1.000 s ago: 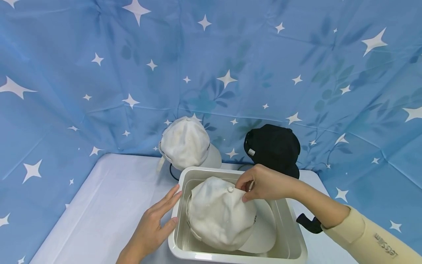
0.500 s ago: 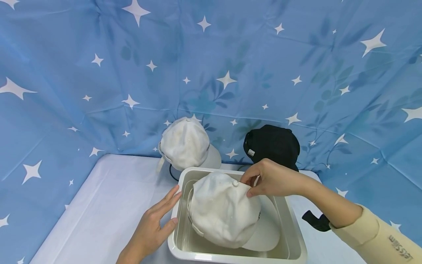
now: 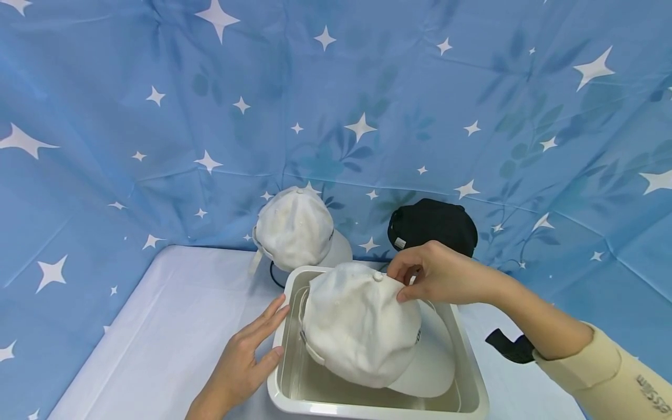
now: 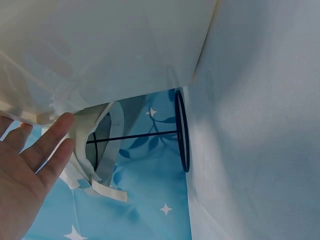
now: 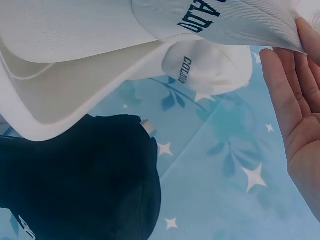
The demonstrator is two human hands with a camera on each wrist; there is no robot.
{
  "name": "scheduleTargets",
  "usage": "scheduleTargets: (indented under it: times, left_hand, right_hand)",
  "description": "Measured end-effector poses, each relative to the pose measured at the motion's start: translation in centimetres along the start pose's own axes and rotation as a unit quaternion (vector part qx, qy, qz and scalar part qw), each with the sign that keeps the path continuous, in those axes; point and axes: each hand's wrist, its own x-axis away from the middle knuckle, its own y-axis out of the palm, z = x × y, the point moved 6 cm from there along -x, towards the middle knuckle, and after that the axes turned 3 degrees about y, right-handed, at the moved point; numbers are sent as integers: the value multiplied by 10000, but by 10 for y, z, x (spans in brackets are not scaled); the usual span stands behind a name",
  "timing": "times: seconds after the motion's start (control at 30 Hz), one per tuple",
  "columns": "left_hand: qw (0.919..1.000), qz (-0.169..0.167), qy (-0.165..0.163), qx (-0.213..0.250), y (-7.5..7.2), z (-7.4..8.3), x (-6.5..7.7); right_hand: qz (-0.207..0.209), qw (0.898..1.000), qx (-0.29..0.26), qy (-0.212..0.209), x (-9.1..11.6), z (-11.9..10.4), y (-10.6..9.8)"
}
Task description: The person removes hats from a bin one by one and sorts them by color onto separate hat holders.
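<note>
A white baseball cap (image 3: 362,326) with dark lettering on its front is pinched at the crown by my right hand (image 3: 446,274), thumb on one side and fingers on the other. It sits tilted over a white plastic bin (image 3: 304,405), brim to the right. In the right wrist view the cap (image 5: 240,22) spreads above the bin's rim, its cloth gripped between thumb and fingers of the right hand (image 5: 305,115). My left hand (image 3: 238,356) rests with straight, spread fingers against the bin's left wall; the left wrist view shows the left hand (image 4: 35,170) at the bin (image 4: 115,55).
Behind the bin a second white cap (image 3: 296,230) hangs on a black wire stand (image 4: 182,132). A black cap (image 3: 433,224) stands at the back right. A black strap (image 3: 509,347) hangs by the right forearm. The white table (image 3: 173,315) meets a blue starred curtain (image 3: 210,105).
My right hand has lifted the held cap up and slightly right, from deep in the bin to higher in it. My left hand has stayed at the bin's side.
</note>
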Motion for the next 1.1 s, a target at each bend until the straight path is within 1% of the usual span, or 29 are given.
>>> scheduleTargets:
  times: [0.27, 0.43, 0.6, 0.77, 0.97, 1.1]
  left_hand:
    - [10000, 7, 43, 20, 0, 0, 0]
    - [10000, 29, 69, -19, 0, 0, 0]
    - [10000, 21, 70, 1, 0, 0, 0]
    - [10000, -13, 33, 0, 0, 0, 0]
    - [10000, -27, 1, -10, 0, -1, 1]
    - [10000, -13, 20, -21, 0, -1, 0]
  right_hand:
    - [101, 9999, 116, -45, 1, -7, -9]
    - [194, 9994, 200, -199, -1, -10, -16]
    - [386, 9982, 312, -332, -4, -13, -25]
    - [630, 9963, 498, -316, -7, -15, -32]
    - [1042, 9912, 727, -374, -11, -18, -41]
    - [1257, 9883, 808, -318, -13, -21, -46]
